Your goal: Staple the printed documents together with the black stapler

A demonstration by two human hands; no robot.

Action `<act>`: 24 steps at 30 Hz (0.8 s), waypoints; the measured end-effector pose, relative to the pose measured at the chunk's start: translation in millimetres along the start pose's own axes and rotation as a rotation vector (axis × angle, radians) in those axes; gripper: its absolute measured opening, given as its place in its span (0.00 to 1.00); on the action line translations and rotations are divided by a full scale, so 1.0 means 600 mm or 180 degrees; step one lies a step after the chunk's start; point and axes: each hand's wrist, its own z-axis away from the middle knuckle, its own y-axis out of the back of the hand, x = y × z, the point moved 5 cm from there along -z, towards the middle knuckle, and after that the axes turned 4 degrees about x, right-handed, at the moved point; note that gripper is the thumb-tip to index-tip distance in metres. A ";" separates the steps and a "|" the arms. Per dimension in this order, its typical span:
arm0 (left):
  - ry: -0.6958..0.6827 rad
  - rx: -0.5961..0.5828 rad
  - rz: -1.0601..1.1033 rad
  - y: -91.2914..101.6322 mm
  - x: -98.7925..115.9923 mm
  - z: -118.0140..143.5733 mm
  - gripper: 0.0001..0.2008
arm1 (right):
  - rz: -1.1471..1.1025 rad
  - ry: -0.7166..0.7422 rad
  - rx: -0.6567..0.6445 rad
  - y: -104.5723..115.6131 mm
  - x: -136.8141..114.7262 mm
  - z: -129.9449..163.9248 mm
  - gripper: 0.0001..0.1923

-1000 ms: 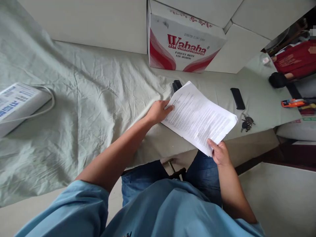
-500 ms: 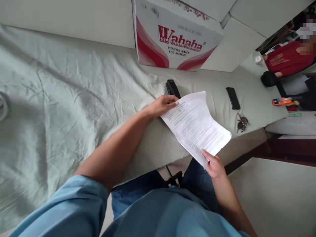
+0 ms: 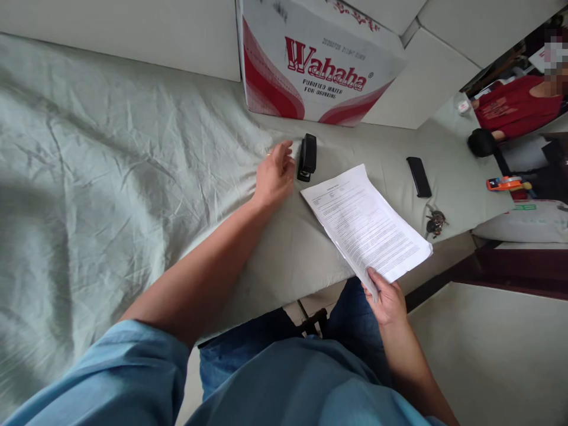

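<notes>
My right hand (image 3: 385, 296) grips the lower corner of a stack of printed paper sheets (image 3: 359, 219), thumb on top and the other fingers hidden underneath. The sheets lie partly over the table and jut past its front edge. My left hand (image 3: 276, 171) is off the paper, its fingers apart and slightly bent, just left of a black stapler (image 3: 307, 157). A small gap seems to separate those fingers from the stapler, which lies on the pale green cloth (image 3: 248, 260).
Behind the stapler stands a Wahaha water carton (image 3: 319, 77). To the right lie a black phone (image 3: 419, 177) and a bunch of keys (image 3: 436, 222). Farther right are a black round object (image 3: 481, 142), an orange tape dispenser (image 3: 503, 183) and a person in red (image 3: 519, 106).
My left hand has let go of the paper's upper corner and moved up and left beside the stapler, now fully uncovered. The sheets have shifted slightly right in my right hand.
</notes>
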 end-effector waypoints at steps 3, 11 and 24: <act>0.0258 -0.0549 0.0008 -0.009 0.004 0.003 0.26 | 0.0051 0.0057 -0.0095 -0.002 0.000 -0.005 0.20; -0.0071 -0.0513 -0.0356 -0.010 0.021 0.011 0.25 | 0.0028 0.0182 -0.0048 -0.009 -0.010 -0.005 0.22; -0.0892 -0.0461 -0.0163 -0.021 0.009 0.003 0.35 | -0.0141 -0.0095 -0.0272 -0.020 -0.027 -0.010 0.20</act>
